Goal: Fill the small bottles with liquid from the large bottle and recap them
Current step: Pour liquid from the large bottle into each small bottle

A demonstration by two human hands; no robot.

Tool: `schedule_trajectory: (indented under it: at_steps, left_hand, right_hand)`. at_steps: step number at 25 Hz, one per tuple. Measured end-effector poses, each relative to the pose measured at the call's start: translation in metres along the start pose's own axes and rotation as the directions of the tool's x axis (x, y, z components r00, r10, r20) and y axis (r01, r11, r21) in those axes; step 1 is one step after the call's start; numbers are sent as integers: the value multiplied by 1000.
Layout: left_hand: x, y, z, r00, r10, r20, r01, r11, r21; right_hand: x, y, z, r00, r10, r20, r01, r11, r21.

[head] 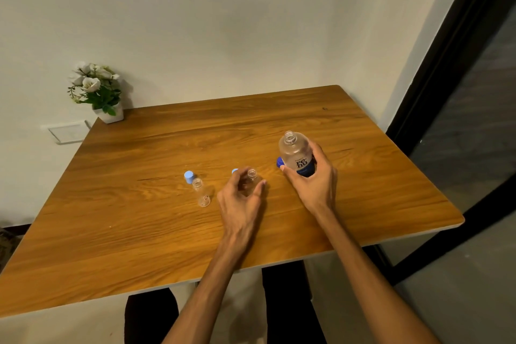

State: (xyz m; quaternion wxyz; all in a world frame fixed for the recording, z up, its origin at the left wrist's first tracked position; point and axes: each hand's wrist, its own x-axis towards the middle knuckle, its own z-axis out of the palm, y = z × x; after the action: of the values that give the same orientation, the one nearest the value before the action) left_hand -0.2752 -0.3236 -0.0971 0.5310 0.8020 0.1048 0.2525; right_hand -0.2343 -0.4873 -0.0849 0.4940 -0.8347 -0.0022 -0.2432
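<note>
Left of centre on the tabletop [139, 232], one small bottle [201, 193] stands uncapped, apparently empty, light-blue cap [189, 176] beside it. Left hand [240, 198] loosely cups the second open bottle [252, 180]. Right hand [312, 181] grips the uncapped large bottle [295, 153]. Filling and recapping outstanding.

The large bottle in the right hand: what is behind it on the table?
A dark blue cap shows at the lower left edge of the large bottle, held by the right hand. Most of the cap is hidden by the bottle and thumb.
</note>
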Motion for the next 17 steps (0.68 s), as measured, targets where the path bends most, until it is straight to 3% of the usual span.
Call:
schedule_trajectory:
  at_steps: [7,12,17]
  left_hand:
    - [-1,33,-22,997,40,-68,-56,965,-258]
    - [-5,47,-35,988,132,-77,-150,930,-335]
    - [-5,52,-41,983,131,-130,-170,917,-361]
  right_hand:
    - [-1,-26,-19,933,-344,105,356,923,-145]
    - [12,-53,-30,872,-465,152,488,845,-216]
    - [30,-70,-36,798,-564,214,602,761,-243]
